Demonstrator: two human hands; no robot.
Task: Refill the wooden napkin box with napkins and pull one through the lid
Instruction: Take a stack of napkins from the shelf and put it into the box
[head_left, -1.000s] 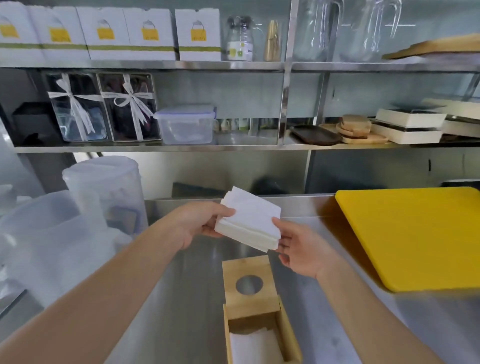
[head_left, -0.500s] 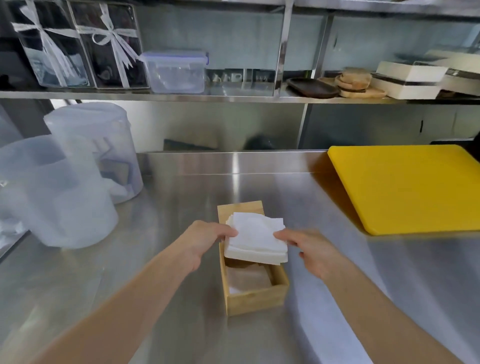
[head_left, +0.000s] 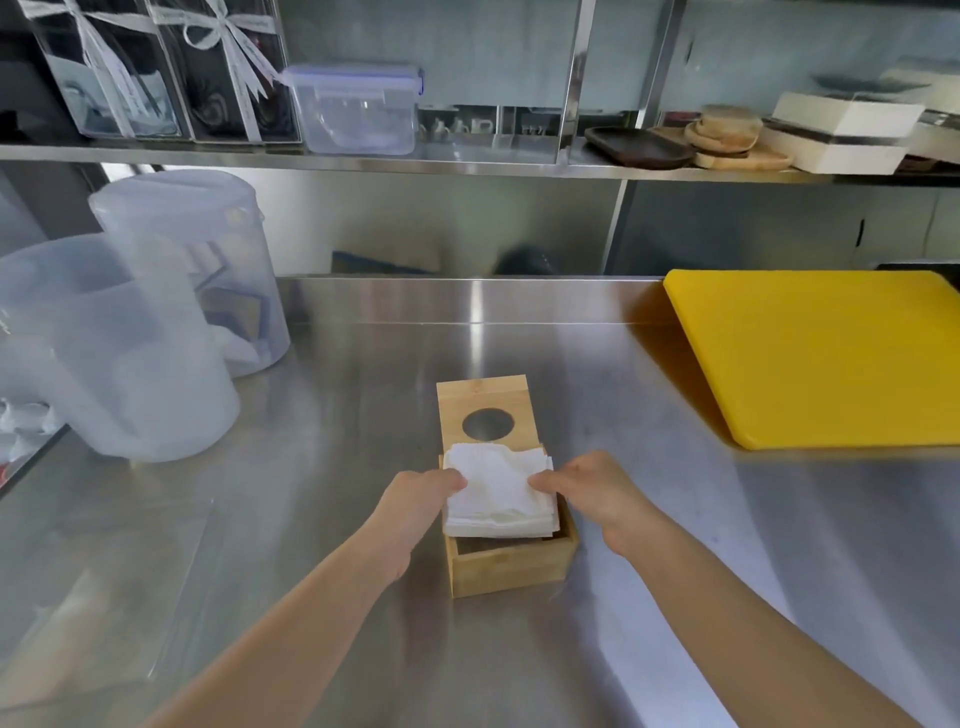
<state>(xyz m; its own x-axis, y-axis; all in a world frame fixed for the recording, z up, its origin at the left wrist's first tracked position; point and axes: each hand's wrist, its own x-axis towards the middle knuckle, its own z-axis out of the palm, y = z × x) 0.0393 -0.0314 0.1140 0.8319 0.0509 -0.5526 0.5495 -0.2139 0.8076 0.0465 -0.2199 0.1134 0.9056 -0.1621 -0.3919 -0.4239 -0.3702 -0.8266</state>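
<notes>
While both hands pinch the napkin stack (head_left: 497, 493), it sits just above the open wooden napkin box (head_left: 511, 564), far edge roughly at the box's far rim, near edge short of the near wall, so a dark gap of interior shows there.

Left hand (head_left: 415, 506): fingers clamped on the stack's left edge. Right hand (head_left: 597, 493): fingers clamped on its right edge. Grip is symmetric and neither hand is nearer; the box lies directly below and between them.

Key relation: the stack is slightly skewed against the box walls, its right corner overhanging the right wall. Looks like it needs a small twist and a shift toward the person before it drops in square. The top napkin is rumpled, so the corners could catch on the rim.

Lid (head_left: 485, 413) with round hole (head_left: 488, 423) lies flat on the counter (head_left: 311, 519), touching the far side of the box, long axis running away from the person. Not yet on; pull-through step remains.

Yellow cutting board (head_left: 821, 358) is well right of the box, plastic jugs (head_left: 119, 353) well left. Neither is in the way.
</notes>
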